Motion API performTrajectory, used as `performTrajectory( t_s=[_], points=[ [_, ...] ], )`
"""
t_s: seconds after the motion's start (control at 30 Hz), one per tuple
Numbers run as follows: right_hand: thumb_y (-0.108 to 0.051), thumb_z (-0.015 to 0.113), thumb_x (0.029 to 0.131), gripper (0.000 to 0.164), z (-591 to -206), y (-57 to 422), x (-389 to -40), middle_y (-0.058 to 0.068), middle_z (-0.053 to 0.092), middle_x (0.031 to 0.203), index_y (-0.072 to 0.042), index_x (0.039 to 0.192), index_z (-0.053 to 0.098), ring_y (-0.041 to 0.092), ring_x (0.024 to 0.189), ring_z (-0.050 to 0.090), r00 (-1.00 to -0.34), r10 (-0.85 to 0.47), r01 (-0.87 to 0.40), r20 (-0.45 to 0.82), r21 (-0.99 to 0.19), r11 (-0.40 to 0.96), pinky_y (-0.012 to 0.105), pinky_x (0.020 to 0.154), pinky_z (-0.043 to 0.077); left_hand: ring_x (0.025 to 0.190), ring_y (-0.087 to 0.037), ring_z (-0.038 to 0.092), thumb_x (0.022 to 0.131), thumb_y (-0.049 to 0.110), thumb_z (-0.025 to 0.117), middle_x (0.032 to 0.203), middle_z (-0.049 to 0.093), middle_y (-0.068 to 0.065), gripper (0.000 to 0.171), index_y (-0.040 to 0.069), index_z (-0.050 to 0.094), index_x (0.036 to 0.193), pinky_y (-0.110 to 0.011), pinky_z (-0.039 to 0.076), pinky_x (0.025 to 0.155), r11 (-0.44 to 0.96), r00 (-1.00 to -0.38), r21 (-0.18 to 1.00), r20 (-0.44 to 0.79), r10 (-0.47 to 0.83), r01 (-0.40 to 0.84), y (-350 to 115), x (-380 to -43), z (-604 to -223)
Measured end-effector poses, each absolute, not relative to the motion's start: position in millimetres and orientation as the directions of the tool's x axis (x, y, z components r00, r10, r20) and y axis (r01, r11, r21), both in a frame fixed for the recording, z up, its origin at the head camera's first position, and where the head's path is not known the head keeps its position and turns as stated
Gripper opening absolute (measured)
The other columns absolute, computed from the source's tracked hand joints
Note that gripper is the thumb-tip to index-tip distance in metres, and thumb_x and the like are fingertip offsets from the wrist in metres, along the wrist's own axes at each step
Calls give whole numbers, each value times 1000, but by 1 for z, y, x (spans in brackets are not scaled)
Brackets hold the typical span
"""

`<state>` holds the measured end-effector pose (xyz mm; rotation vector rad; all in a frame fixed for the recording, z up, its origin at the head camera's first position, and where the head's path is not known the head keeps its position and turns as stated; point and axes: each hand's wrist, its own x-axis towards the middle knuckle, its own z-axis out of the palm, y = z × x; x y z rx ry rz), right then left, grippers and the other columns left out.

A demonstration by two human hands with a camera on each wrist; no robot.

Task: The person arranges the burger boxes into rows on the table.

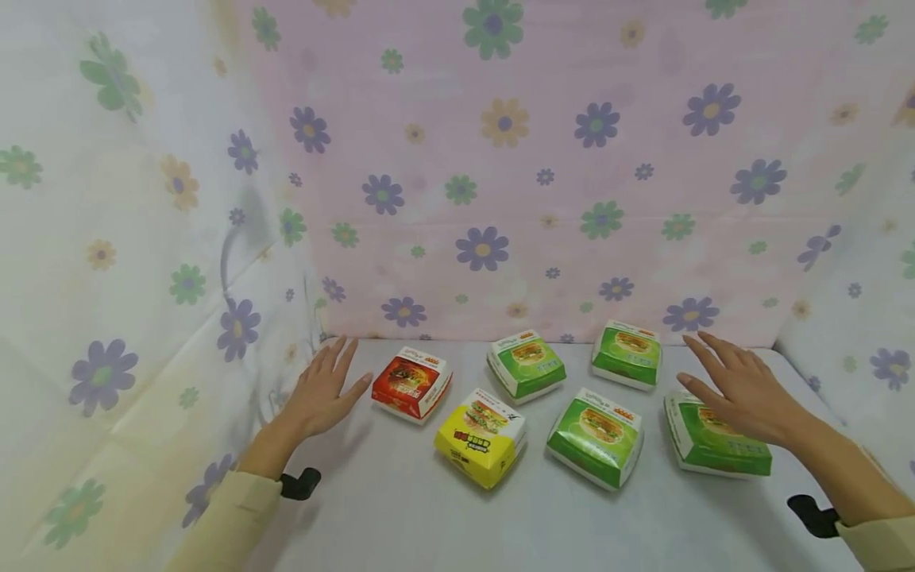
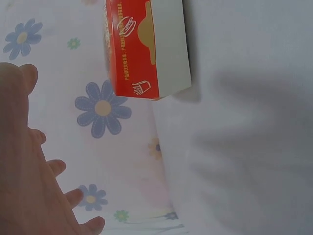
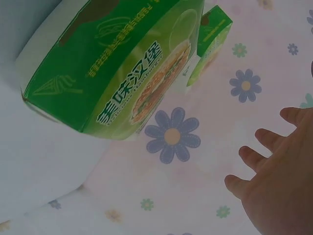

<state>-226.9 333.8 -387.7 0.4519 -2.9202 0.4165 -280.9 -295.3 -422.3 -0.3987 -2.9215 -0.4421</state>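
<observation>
My left hand (image 1: 323,397) hovers with spread fingers just left of a red burger box (image 1: 412,384); that box also shows at the top of the left wrist view. Over the rightmost green burger box (image 1: 715,445) my right hand (image 1: 747,389) is held with fingers extended, hiding part of its lid. Neither hand grips anything. Between the hands sit a yellow burger box (image 1: 480,438), a front green burger box (image 1: 596,438), a back-middle green box (image 1: 526,365) and a back-right green box (image 1: 627,354). All the boxes are closed.
The boxes rest on a white tabletop (image 1: 400,516). Behind it hangs a pink flowered cloth (image 1: 429,151), with pale flowered cloth (image 1: 143,318) along the left side and more on the right. A black wrist strap piece (image 1: 300,483) juts from the left cuff.
</observation>
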Motion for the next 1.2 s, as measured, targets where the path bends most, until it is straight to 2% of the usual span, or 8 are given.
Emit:
performTrajectory(
  t_s=[0.3,0.57,0.67,0.9,1.2],
  points=[
    [-43,51,107,72,-388,308,-223,33,23,160,-2,160,25,61,141,21,-943,-296,-333,154,-377,864,82,105,18,150,-48,19,103,61,46,168,17,-21,86,10,15,165,-78,24,109,900,-952,327,193,236,289,-292,-277,-429],
    [-44,60,103,77,-389,290,-224,29,26,161,-5,160,27,59,141,27,-927,-326,-373,184,-375,849,82,101,27,150,-47,20,100,67,48,168,16,-20,91,13,13,165,-79,25,108,887,-962,378,168,216,266,-284,-280,-432],
    [-43,62,102,78,-389,284,-224,28,27,161,-7,161,26,57,140,30,-920,-336,-389,200,-372,843,81,100,31,150,-48,20,100,66,48,168,16,-21,91,11,14,165,-77,25,109,870,-961,412,169,219,271,-280,-283,-433],
    [-37,63,102,74,-384,262,-225,26,28,161,-2,159,29,54,141,32,-898,-367,-439,244,-429,789,76,102,35,148,-51,23,101,60,52,166,18,-24,90,9,14,164,-76,28,109,836,-959,471,161,231,281,-273,-287,-432],
    [-36,63,103,73,-384,229,-231,26,27,161,-4,159,29,52,144,31,-898,-388,-437,205,-510,741,73,106,35,150,-49,20,102,49,59,163,21,-28,89,2,14,162,-69,22,117,766,-959,578,143,243,280,-275,-291,-437]
  ],
)
